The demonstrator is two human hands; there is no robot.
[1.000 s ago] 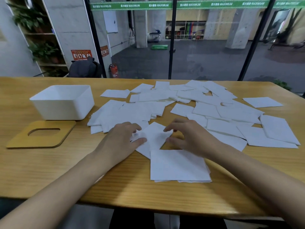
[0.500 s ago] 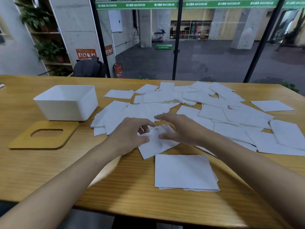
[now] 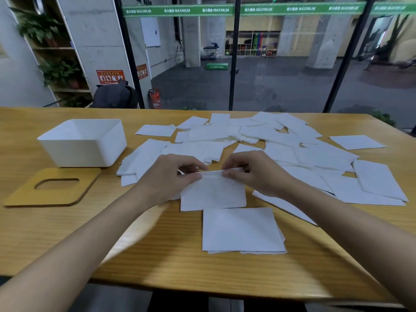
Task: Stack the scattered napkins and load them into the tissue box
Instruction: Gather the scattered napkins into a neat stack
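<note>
Your left hand (image 3: pixel 171 176) and right hand (image 3: pixel 254 174) now pinch the top edge of one napkin (image 3: pixel 213 194) at frame centre, newly raised from the surface (image 3: pixel 67 233), so it can go onto the stack (image 3: pixel 240 230) just below.

table: wooden table (image 3: pixel 56 239), 6 o'clock
window: glass wall (image 3: pixel 234 64), black-framed, 12 o'clock
shelf: plant shelf (image 3: pixel 60 70), set at 10 o'clock
floor: grey floor (image 3: pixel 292 86), dimly lit
</note>
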